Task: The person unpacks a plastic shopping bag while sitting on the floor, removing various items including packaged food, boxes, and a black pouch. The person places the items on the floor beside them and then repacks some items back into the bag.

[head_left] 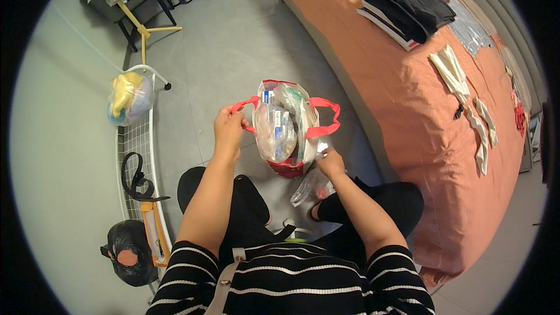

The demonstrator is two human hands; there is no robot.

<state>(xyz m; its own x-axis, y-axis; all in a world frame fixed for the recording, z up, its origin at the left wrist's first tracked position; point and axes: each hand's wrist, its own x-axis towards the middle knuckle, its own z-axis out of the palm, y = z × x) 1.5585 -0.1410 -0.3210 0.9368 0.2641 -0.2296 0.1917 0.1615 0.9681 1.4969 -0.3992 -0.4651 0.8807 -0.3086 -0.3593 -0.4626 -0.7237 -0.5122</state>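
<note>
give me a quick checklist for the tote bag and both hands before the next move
1. Left hand gripping the red left handle: ok, fingers closed on it.
2. Right hand on the red right handle: not ok, that handle stands free.
3. Right hand empty: cannot tell, something pale and shiny shows at its fingertips.
4. Tote bag open at the top: ok, packages show inside.
5. Space below the right hand clear: not ok, a clear plastic bag is there.
</note>
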